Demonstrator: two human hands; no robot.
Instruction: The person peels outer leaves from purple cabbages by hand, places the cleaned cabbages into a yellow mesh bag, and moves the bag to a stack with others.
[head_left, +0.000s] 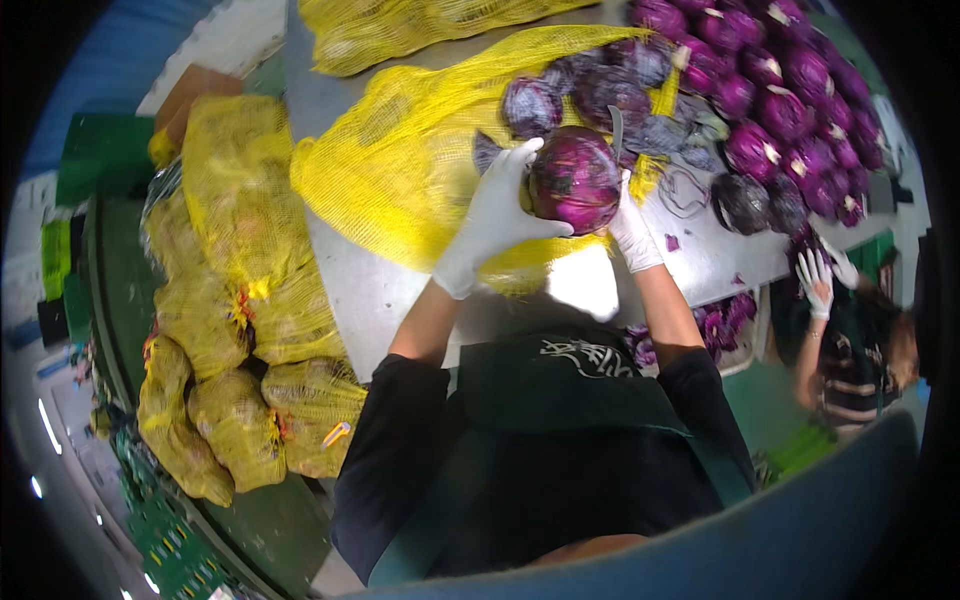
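A red cabbage (574, 181) is held over the metal table between my two gloved hands. My left hand (499, 206), in a white glove, cups its left side with the thumb along its lower edge. My right hand (627, 225), also gloved, is at its lower right and partly hidden by it. A knife blade (616, 129) points up beside the cabbage's right side; its handle is hidden, seemingly in my right hand. Behind lie a yellow mesh sack (405, 150) and darker unpeeled red cabbages (611, 97) on its open end, with loose outer leaves (656, 133) beside them.
Glossy red cabbages (776, 112) are heaped at the table's right. Full yellow mesh sacks (240, 217) are stacked at the left, a utility knife (337, 434) on one. A crate of purple leaves (724, 322) stands below the table edge. A co-worker's gloved hands (816, 281) show at the right.
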